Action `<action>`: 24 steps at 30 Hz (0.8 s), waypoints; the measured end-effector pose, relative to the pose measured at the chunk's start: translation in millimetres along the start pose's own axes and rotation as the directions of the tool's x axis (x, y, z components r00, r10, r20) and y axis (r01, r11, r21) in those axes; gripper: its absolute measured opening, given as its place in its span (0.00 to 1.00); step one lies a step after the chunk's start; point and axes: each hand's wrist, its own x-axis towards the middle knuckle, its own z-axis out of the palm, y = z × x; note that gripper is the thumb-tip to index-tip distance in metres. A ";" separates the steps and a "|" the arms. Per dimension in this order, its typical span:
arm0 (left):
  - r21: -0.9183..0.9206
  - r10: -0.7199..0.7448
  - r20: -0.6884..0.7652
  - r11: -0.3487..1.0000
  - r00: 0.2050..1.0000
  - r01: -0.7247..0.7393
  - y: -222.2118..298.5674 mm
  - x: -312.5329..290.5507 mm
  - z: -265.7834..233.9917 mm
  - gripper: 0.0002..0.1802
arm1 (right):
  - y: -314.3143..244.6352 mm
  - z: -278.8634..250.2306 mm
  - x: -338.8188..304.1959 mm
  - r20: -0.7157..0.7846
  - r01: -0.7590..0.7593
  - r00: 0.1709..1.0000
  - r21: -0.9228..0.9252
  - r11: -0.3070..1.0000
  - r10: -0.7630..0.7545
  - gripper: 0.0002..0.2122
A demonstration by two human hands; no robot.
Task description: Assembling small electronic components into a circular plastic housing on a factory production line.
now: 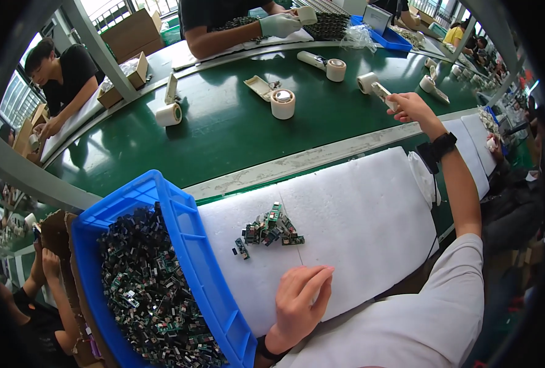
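My right hand (409,107) gripped a white, elongated plastic housing (380,92). My left hand (301,300), half-open, hung over the white foam sheet (370,214).

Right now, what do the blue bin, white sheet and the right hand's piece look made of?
Blue bin: likely moulded plastic, semi-gloss; ribbed walls, soft highlights.
White sheet: probably foam, matte; even surface, no strong glare.
Piece in the right hand: perhaps plastic, going by its pale colour; finish too small to judge.
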 end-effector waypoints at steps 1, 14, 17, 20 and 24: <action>-0.036 -0.016 -0.011 0.999 1.000 0.016 0.8 -1.5 -0.4 0.18 | -1.3 -1.0 -17.5 0.026 -0.021 0.999 0.096 0.995 0.018 0.21; -0.042 -0.010 0.042 0.999 0.999 0.012 5.8 -1.8 2.4 0.21 | 33.8 7.4 -115.0 0.287 -0.129 0.958 0.473 0.872 -0.014 0.16; 0.020 -0.018 0.075 1.000 0.997 0.016 9.1 2.2 -0.5 0.18 | 25.4 19.8 -150.3 0.320 -0.138 0.945 0.583 0.801 -0.070 0.16; 0.045 -0.022 0.090 0.999 0.996 0.018 10.1 3.8 -0.5 0.16 | 17.7 29.0 -179.3 0.359 -0.140 0.925 0.622 0.771 -0.122 0.16; 0.010 -0.017 0.074 1.000 0.997 0.016 6.1 3.9 2.5 0.16 | 11.1 44.0 -220.3 0.427 -0.168 0.895 0.589 0.790 -0.128 0.15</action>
